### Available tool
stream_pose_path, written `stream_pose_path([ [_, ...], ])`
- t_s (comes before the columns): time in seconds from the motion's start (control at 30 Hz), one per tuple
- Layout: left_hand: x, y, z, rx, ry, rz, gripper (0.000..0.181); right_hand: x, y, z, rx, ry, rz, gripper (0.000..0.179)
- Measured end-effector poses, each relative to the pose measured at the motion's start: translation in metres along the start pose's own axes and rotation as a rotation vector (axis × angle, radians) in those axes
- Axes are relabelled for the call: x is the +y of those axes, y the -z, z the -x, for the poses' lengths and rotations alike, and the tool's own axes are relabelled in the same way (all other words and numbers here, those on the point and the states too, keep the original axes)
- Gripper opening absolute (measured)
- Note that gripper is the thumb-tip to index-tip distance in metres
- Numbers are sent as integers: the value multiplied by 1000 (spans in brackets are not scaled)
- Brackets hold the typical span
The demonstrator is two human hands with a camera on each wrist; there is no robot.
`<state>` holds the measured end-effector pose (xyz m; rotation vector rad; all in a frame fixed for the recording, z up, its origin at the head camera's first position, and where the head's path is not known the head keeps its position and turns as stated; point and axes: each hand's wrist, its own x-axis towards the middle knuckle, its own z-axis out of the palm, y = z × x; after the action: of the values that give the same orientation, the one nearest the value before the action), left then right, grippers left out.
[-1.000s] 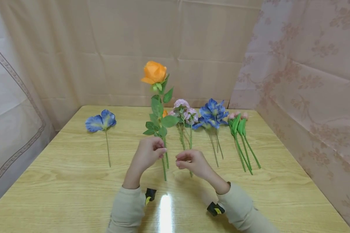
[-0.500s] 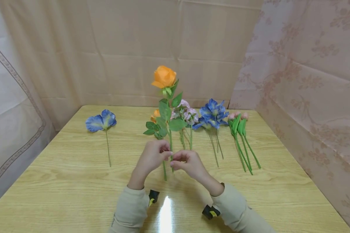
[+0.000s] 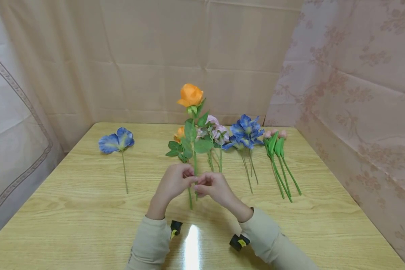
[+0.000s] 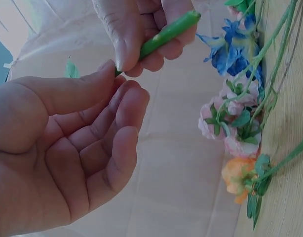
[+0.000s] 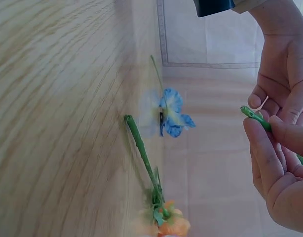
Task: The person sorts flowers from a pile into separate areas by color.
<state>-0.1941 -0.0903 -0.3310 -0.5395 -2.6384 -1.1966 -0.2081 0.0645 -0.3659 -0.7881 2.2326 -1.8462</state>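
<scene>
An orange artificial rose (image 3: 190, 95) stands nearly upright over the table, its leafy stem running down to both hands. My left hand (image 3: 173, 183) pinches the stem between thumb and fingers. Just beside it, my right hand (image 3: 217, 189) pinches the same stem slightly lower. In the left wrist view, the green stem end (image 4: 171, 34) sticks out past the right fingers. The right wrist view shows that cut end (image 5: 247, 112) between the right thumb and fingers. Behind the held flower lies a second orange rose (image 3: 179, 134), partly hidden by leaves and the left hand.
On the wooden table (image 3: 71, 225), a single blue flower (image 3: 117, 140) lies at left. Pale purple flowers (image 3: 217, 131), several blue flowers (image 3: 246, 129) and pink tulips (image 3: 277, 144) lie toward the right. Curtains hang behind and at both sides.
The held orange rose has moved right and lowered. My right hand has come in from the right and taken hold of its stem beside my left hand. The flowers on the table have not moved.
</scene>
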Motion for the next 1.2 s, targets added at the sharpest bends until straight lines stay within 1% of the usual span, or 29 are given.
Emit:
stream_pose_path([
  [0.1, -3, 4, 2, 10, 67, 4, 8, 2, -4, -5, -10, -25, -31, 11],
  [0.2, -6, 8, 4, 17, 144, 7, 9, 5, -8, -11, -31, -48, -48, 10],
  [0.27, -8, 11, 4, 25, 183, 11, 11, 7, -11, -15, -43, -65, -30, 9],
  [0.33, -10, 13, 5, 35, 201, 15, 12, 10, -13, -20, -48, -81, 3, 9],
  [0.47, -13, 15, 7, 43, 214, 20, 13, 14, -16, -28, -38, -146, 38, 9],
  [0.6, -15, 15, 7, 31, 214, 10, 14, 19, -19, -35, -26, -233, 25, 9],
  [0.8, -17, 14, 6, 10, 230, 7, 14, 29, -22, -44, -20, -364, 15, 9],
  [1.03, -21, 13, 6, -3, 240, 7, 15, 40, -23, -51, 6, -464, 69, 8],
  [1.2, -22, 13, 6, -18, 248, 10, 16, 40, -22, -53, -15, -500, 89, 7],
])
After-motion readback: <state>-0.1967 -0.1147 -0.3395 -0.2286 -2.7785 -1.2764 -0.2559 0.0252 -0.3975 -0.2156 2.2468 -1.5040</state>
